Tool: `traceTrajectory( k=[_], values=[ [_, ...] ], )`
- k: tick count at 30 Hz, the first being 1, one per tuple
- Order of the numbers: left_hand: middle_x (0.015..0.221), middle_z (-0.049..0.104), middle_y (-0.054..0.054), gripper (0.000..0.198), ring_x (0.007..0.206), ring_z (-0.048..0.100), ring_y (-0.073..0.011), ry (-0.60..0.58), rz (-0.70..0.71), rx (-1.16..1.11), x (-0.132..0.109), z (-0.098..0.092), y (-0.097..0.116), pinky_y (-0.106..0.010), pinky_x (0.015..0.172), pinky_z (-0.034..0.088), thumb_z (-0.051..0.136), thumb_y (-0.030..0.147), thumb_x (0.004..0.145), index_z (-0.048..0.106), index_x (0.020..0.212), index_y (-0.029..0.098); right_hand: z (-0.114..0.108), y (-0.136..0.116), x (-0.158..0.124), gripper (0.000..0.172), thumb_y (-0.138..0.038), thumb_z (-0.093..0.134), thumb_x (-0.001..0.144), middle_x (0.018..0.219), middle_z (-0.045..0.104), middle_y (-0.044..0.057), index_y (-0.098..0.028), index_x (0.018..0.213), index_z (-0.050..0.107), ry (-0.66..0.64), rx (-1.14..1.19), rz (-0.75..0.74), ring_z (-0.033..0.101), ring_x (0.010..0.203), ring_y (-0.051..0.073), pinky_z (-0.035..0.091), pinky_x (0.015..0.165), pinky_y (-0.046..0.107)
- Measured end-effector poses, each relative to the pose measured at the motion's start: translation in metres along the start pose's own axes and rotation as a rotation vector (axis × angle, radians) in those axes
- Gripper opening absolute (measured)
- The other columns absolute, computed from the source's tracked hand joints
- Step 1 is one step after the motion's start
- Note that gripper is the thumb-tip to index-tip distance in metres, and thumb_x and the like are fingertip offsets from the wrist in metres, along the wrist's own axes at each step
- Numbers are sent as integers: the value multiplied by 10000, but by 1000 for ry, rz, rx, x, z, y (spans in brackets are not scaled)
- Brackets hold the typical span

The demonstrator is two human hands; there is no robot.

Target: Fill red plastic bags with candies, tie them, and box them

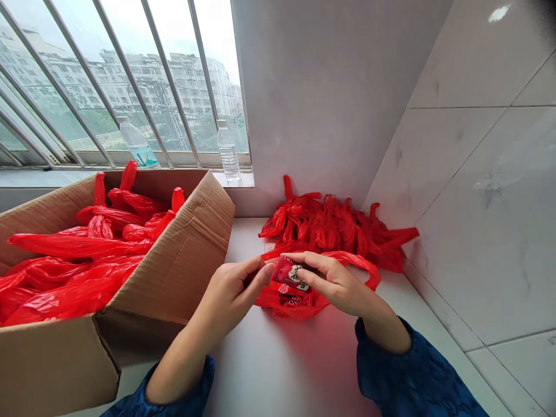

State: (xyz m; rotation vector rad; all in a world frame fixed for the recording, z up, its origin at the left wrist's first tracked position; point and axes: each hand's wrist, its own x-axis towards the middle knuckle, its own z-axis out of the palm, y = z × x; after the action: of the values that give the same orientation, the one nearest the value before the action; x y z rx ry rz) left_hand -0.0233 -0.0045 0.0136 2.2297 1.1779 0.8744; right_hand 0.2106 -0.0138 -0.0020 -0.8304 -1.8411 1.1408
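A red plastic bag (299,313) sits open on the white surface, with small red packets (295,294) showing inside its mouth. Over that mouth, my right hand (336,284) grips a dark red packet (289,272) with a pale printed patch, thumb and fingers on its right part. My left hand (237,284) is closed at the left of the packet, its thumb and forefinger close together near the bag's rim. What those fingers hold, if anything, is hidden.
On the left stands a cardboard box (174,255) filled with red plastic bags (82,249). More red bags (325,223) lie bunched against the back wall. Two clear bottles (228,152) stand by the barred window. A tiled wall (490,191) bounds the right side.
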Motion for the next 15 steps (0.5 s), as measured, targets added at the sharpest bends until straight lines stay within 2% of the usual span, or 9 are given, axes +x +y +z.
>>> traceTrajectory(
  k=[8,11,13,15],
  values=[
    [558,407,63,444,535,339,-90,12,-24,102,0,-1,1,-242,539,258,468,454,1003,528,666,171,-3,-5,1,394,-247,467,1039,1354,659,35,-282,1412,589,-52,-117,-77,576,1284,219,450,1106,376],
    [568,419,60,435,545,346,-90,24,-21,109,-1,-1,0,-241,545,261,472,448,1005,525,673,171,-3,-6,-1,396,-236,470,1036,1327,676,31,-282,1411,586,-69,-155,-70,591,1262,208,465,1069,343],
    [586,438,57,427,552,356,-88,30,-2,80,-2,-2,2,-236,551,271,465,436,1012,524,684,169,-3,-4,-3,369,-228,498,1021,1295,696,39,-262,1370,616,-88,-253,-37,628,1199,206,484,1015,323],
    [591,432,57,421,549,349,-85,1,31,29,-4,-3,4,-229,547,277,457,422,1017,509,683,171,-2,2,-4,293,-197,523,996,1170,743,49,-235,1236,689,-82,-444,44,680,1058,211,506,898,309]
  ],
)
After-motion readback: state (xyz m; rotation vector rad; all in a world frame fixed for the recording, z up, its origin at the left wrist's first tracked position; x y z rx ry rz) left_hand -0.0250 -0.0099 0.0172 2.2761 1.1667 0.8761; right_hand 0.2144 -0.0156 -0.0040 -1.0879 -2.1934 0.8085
